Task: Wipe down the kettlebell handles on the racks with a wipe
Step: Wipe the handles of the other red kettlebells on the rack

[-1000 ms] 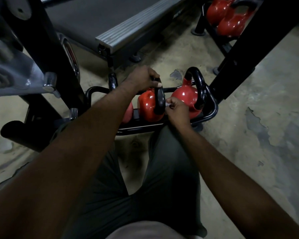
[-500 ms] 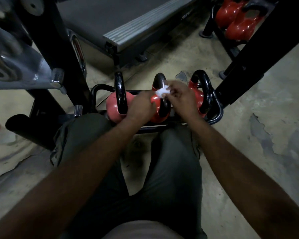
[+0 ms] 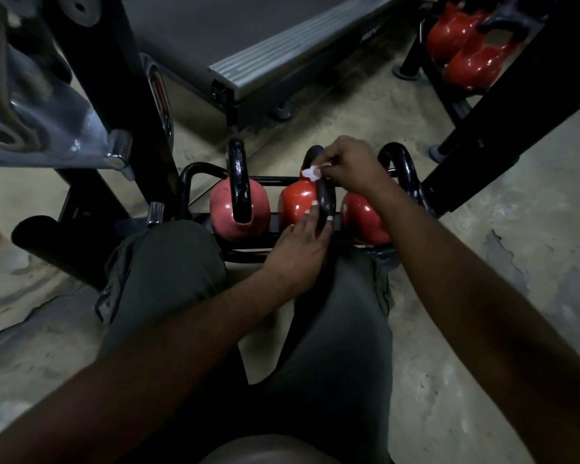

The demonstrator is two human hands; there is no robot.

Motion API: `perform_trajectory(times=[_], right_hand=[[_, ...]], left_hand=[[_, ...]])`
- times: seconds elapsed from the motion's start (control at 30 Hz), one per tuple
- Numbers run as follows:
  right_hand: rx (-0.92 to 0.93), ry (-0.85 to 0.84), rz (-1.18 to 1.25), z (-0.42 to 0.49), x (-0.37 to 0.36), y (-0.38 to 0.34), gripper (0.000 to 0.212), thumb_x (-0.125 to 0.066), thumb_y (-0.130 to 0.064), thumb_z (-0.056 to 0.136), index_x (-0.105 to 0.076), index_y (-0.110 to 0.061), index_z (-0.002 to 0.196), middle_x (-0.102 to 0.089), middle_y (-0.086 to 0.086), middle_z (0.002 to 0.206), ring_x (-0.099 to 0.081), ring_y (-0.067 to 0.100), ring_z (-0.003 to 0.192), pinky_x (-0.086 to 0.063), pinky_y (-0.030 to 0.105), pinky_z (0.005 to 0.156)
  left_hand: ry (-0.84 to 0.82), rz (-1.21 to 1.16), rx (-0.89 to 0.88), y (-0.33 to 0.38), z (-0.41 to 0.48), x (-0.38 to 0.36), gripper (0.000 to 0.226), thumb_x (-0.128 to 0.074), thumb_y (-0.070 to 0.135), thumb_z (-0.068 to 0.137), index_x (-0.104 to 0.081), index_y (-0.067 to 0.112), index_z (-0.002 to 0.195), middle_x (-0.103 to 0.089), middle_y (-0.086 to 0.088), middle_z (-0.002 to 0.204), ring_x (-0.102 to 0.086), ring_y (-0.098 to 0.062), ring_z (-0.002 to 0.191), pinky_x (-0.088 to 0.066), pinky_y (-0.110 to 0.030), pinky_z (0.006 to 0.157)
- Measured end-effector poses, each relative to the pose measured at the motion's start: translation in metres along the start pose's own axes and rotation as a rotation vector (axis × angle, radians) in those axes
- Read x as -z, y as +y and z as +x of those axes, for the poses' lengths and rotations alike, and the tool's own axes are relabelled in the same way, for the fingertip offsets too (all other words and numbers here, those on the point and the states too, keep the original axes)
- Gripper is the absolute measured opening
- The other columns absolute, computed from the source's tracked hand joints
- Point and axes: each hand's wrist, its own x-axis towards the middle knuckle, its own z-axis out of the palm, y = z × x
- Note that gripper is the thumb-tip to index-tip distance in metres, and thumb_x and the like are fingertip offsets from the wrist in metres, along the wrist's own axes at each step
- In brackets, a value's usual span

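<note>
- head view: the middle kettlebell (image 3: 297,202) is being wiped. the right hand (image 3: 352,165) pinches the wipe (image 3: 312,171) against the top of its handle (image 3: 325,199).
- just below that pinch, the left hand (image 3: 298,249) grasps the handle between thumb and finger, steadying it.
- next, probably: draw the wipe down the bar, with the left hand giving way.
- the handle looks black and glossy, and the red bell sits in the low rack (image 3: 195,169).

The middle kettlebell (image 3: 295,202) and right kettlebell (image 3: 359,212) are glossy red, the left kettlebell (image 3: 225,209) a paler pinkish red, all with shiny black handles (image 3: 238,182). The wipe (image 3: 312,171) is white, the rack (image 3: 195,172) black, the trousers (image 3: 168,272) dark olive-grey, the floor (image 3: 482,329) mottled beige-grey.
</note>
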Motion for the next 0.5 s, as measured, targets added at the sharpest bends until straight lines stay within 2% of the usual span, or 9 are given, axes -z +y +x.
perform_trajectory(times=[0.07,0.13,0.2,0.23,0.37,0.43,0.5], right_hand=[[-0.146,0.061,0.300,-0.004,-0.003,0.014,0.013,-0.077,-0.014,0.082,-0.077,-0.010,0.095,-0.072,0.006,0.092,-0.068,0.015,0.083,-0.061,0.035,0.077],[-0.304,0.078,0.619,-0.020,-0.011,0.028,0.007,-0.070,-0.001,0.086,-0.072,-0.001,0.093,-0.072,0.011,0.088,-0.068,0.017,0.080,-0.061,0.029,0.073],[-0.432,0.051,0.846,-0.027,-0.016,0.037,0.010,-0.064,0.004,0.089,-0.068,-0.005,0.086,-0.070,0.005,0.080,-0.067,0.014,0.076,-0.059,0.022,0.064],[-0.447,0.035,0.880,-0.023,-0.018,0.041,0.012,-0.063,0.002,0.090,-0.068,-0.007,0.085,-0.071,0.002,0.076,-0.067,0.013,0.075,-0.057,0.021,0.064],[-0.317,0.083,0.720,0.014,-0.016,0.039,0.006,-0.067,-0.008,0.091,-0.073,-0.007,0.088,-0.072,0.000,0.075,-0.068,0.011,0.072,-0.058,0.028,0.074],[-0.226,0.097,0.450,0.028,-0.007,0.030,0.009,-0.074,-0.016,0.086,-0.076,-0.009,0.091,-0.074,0.002,0.080,-0.070,0.011,0.075,-0.059,0.029,0.075],[-0.083,0.014,0.114,0.038,0.003,0.021,0.013,-0.079,-0.025,0.080,-0.079,-0.017,0.091,-0.075,-0.002,0.085,-0.071,0.011,0.079,-0.057,0.025,0.073]], left_hand=[[0.033,-0.022,-0.006,-0.003,0.001,0.005,0.078,-0.053,0.022,0.093,-0.008,0.014,0.157,0.005,-0.020,0.163,-0.009,-0.034,0.150,-0.025,-0.047,0.119],[0.099,-0.031,-0.034,-0.006,0.006,0.010,0.076,-0.054,0.022,0.091,-0.016,0.013,0.155,0.001,-0.016,0.164,-0.011,-0.032,0.150,-0.027,-0.046,0.116],[0.152,-0.019,-0.073,-0.009,0.013,0.013,0.068,-0.051,0.024,0.093,-0.022,0.013,0.154,-0.004,-0.012,0.165,-0.014,-0.030,0.150,-0.029,-0.046,0.115],[0.160,-0.008,-0.088,-0.010,0.018,0.014,0.067,-0.050,0.024,0.093,-0.024,0.013,0.153,-0.007,-0.011,0.165,-0.014,-0.030,0.150,-0.030,-0.046,0.115],[0.130,0.053,-0.118,-0.016,0.027,0.013,0.073,-0.054,0.026,0.090,-0.023,0.013,0.154,-0.009,-0.011,0.165,-0.011,-0.030,0.151,-0.027,-0.045,0.118],[0.136,0.075,-0.133,-0.019,0.027,0.011,0.072,-0.053,0.028,0.093,-0.020,0.014,0.155,-0.007,-0.011,0.165,-0.009,-0.030,0.152,-0.025,-0.044,0.119],[0.142,0.065,-0.136,-0.018,0.026,0.008,0.069,-0.051,0.028,0.096,-0.019,0.014,0.156,-0.006,-0.011,0.165,-0.008,-0.030,0.152,-0.026,-0.045,0.119]])
